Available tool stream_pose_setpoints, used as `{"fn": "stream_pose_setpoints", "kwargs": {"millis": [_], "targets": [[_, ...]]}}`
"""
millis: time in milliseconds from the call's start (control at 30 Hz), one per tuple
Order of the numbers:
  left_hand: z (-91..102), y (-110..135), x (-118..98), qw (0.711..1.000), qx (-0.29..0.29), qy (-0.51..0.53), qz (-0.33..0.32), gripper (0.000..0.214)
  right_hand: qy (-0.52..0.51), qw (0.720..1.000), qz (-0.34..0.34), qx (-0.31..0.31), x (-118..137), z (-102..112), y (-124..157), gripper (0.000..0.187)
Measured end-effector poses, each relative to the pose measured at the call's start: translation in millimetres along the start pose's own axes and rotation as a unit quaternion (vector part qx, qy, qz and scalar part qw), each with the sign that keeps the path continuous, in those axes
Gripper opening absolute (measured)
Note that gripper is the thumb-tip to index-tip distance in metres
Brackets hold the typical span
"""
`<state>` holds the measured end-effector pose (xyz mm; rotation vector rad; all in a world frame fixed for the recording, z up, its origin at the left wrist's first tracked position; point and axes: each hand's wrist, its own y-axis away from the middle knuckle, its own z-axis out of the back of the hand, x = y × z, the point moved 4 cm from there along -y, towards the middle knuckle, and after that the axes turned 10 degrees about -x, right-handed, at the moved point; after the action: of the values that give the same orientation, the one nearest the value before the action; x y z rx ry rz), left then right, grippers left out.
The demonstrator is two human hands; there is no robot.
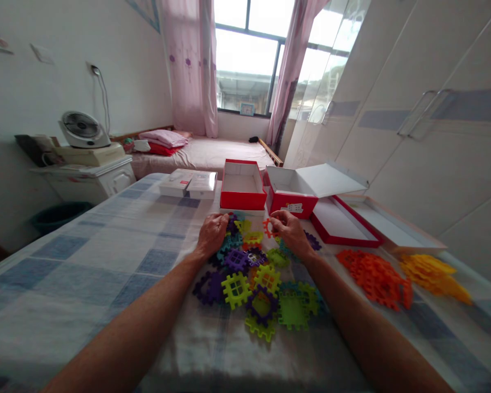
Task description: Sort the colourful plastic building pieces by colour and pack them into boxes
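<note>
My right hand (291, 233) pinches an orange notched plastic building piece (267, 228) over the far side of a mixed pile. My left hand (213, 234) is closed at the pile's far left edge, its fingertips against a purple building piece (232, 224); whether it grips that piece is hidden. Between my forearms lie purple, lime-green and teal pieces, some with window grids, such as a lime-green window piece (236, 290) and a solid green square piece (293, 311). Right of my right arm are a heap of orange pieces (376, 277) and a heap of yellow pieces (433, 273).
Behind the pile stand an open red box (243, 200) and another red box with its lid up (292, 205). A shallow red tray (343, 238), a pale lid (396, 232) and white boxes (174, 190) flank them. A checked cloth (118, 322) covers the table.
</note>
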<state>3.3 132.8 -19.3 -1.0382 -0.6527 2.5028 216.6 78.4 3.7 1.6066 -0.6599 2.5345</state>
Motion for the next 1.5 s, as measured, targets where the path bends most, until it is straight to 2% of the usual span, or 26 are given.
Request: {"fn": "stream_pose_setpoints", "kwargs": {"millis": [67, 133, 233, 333, 433, 533, 633, 733, 900, 1000, 1167, 1267, 1367, 1500], "targets": [[-0.6, 0, 1, 1.000, 0.000, -0.004, -0.001, 0.051, 0.080, 0.995, 0.005, 0.067, -1, 0, 1, 0.020], [-0.9, 0, 2, 1.000, -0.002, -0.007, 0.000, 0.051, 0.162, 0.976, 0.035, 0.141, -1, -4, 4, 0.020], [-1.2, 0, 2, 1.000, -0.006, -0.006, 0.000, 0.052, 0.266, 0.944, 0.084, 0.178, 1, -10, 8, 0.021], [-1.9, 0, 3, 1.000, -0.008, -0.001, -0.001, 0.052, 0.344, 0.923, 0.069, 0.158, 1, -13, 8, 0.021], [-2.5, 0, 4, 1.000, -0.013, 0.003, 0.002, 0.050, 0.358, 0.918, 0.057, 0.162, 1, -13, 10, 0.021], [-3.1, 0, 5, 1.000, -0.012, 0.001, 0.007, 0.051, 0.315, 0.930, 0.080, 0.171, 4, -14, 10, 0.033], [-3.5, 0, 6, 1.000, -0.008, 0.005, 0.008, 0.052, 0.273, 0.948, 0.085, 0.141, 5, -13, 7, 0.044], [-3.7, 0, 7, 1.000, -0.008, 0.005, 0.005, 0.051, 0.289, 0.943, 0.073, 0.150, 3, -17, 8, 0.031], [-4.7, 0, 7, 1.000, -0.008, -0.003, -0.006, 0.054, 0.304, 0.935, 0.096, 0.157, 4, -28, 14, 0.017], [-5.6, 0, 7, 1.000, -0.010, -0.005, -0.006, 0.054, 0.286, 0.944, 0.084, 0.142, 2, -29, 14, 0.019], [-5.4, 0, 7, 1.000, -0.013, 0.012, 0.005, 0.051, 0.192, 0.969, 0.047, 0.147, -3, -32, 13, 0.017], [-4.1, 0, 6, 1.000, -0.015, 0.016, 0.007, 0.050, 0.170, 0.976, 0.069, 0.118, -1, -31, 12, 0.015], [-3.6, -1, 4, 1.000, -0.011, 0.016, 0.004, 0.050, 0.202, 0.970, 0.127, 0.052, 10, -22, 10, 0.009], [-3.9, 0, 7, 1.000, -0.008, 0.017, 0.005, 0.053, 0.227, 0.958, 0.173, -0.013, 34, 6, 12, 0.008]]}}
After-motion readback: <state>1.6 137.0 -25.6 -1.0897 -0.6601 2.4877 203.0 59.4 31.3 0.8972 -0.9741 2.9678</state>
